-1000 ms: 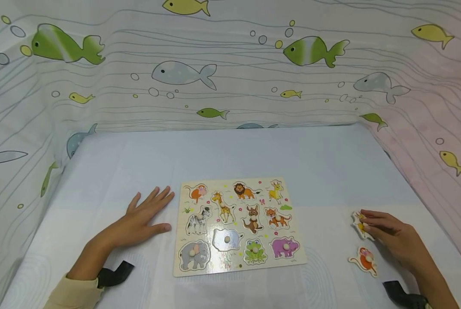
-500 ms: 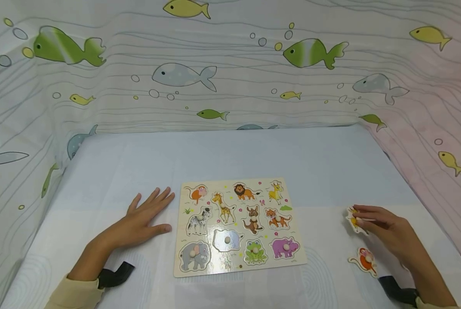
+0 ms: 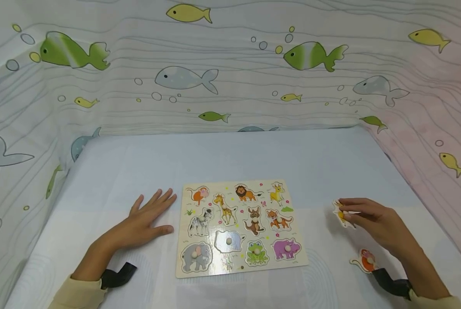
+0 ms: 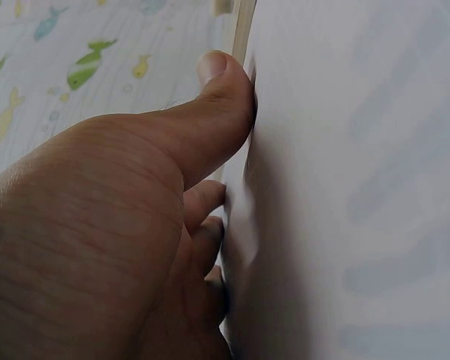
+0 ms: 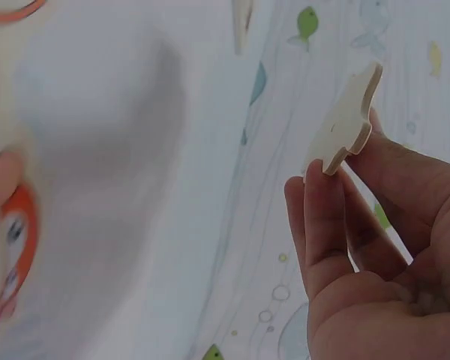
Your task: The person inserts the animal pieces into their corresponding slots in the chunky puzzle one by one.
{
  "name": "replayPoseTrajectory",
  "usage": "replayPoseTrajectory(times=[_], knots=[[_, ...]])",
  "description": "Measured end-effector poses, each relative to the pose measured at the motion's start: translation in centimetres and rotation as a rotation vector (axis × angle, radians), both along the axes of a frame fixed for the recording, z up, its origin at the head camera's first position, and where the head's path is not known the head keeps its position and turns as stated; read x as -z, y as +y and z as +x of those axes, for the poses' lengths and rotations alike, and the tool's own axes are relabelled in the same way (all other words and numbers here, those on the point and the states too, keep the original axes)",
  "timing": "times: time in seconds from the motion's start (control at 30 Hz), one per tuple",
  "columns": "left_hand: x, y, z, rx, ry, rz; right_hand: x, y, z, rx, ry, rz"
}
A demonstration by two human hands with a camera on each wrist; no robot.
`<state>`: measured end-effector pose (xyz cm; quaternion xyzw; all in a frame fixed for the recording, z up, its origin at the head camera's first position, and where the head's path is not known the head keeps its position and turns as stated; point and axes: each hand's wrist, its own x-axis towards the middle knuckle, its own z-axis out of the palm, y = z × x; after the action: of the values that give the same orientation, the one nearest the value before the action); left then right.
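My right hand (image 3: 377,221) pinches a wooden puzzle piece (image 3: 341,216) with a yellow horned animal, an antelope by its look, held above the table right of the board. In the right wrist view the piece's bare back (image 5: 345,124) and cut edge show between thumb and fingers. The peg puzzle board (image 3: 230,261) carries several animal pictures, many with round knobs; the antelope picture (image 3: 277,195) and monkey picture (image 3: 199,196) show no knob. Left of the board my left hand (image 3: 141,225) rests on the table, fingers spread; its thumb (image 4: 210,112) points toward the board's edge.
A loose monkey piece (image 3: 366,259) lies on the table (image 3: 222,154), partly covered by the black strap end (image 3: 389,283) at my right wrist. Fish-print cloth (image 3: 246,77) hangs behind the table and along both sides.
My right hand has lifted the antelope piece and carried it leftward, toward the board. The strap end now overlaps the monkey piece. My left hand stays in place; the head view has shifted slightly.
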<state>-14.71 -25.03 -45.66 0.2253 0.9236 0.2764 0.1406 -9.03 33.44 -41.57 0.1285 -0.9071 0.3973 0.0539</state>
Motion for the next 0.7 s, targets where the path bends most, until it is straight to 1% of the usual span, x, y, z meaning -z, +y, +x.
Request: replayPoseTrajectory(times=[0.13,0.23,0.37,0.5,0.6,0.7], knots=[[0.2,0.0,0.0,-0.003,0.001,-0.006,-0.1,-1.5,-0.9,-0.031,0.027,-0.029],[0.1,0.0,0.0,-0.002,0.000,-0.013,-0.3,-2.7,-1.5,-0.050,0.034,-0.028],[-0.1,0.0,0.1,0.000,0.007,-0.014,-0.5,-4.3,-2.4,-0.058,0.011,0.007],[-0.3,0.0,0.2,0.000,0.013,-0.010,-0.5,-5.8,-3.4,-0.041,-0.025,0.056],[-0.3,0.0,0.2,0.002,0.017,-0.009,-0.4,-6.6,-4.0,-0.038,-0.032,0.073],[0.0,0.0,0.2,0.007,0.024,0.000,-0.2,-7.2,-4.3,-0.045,-0.022,0.072]])
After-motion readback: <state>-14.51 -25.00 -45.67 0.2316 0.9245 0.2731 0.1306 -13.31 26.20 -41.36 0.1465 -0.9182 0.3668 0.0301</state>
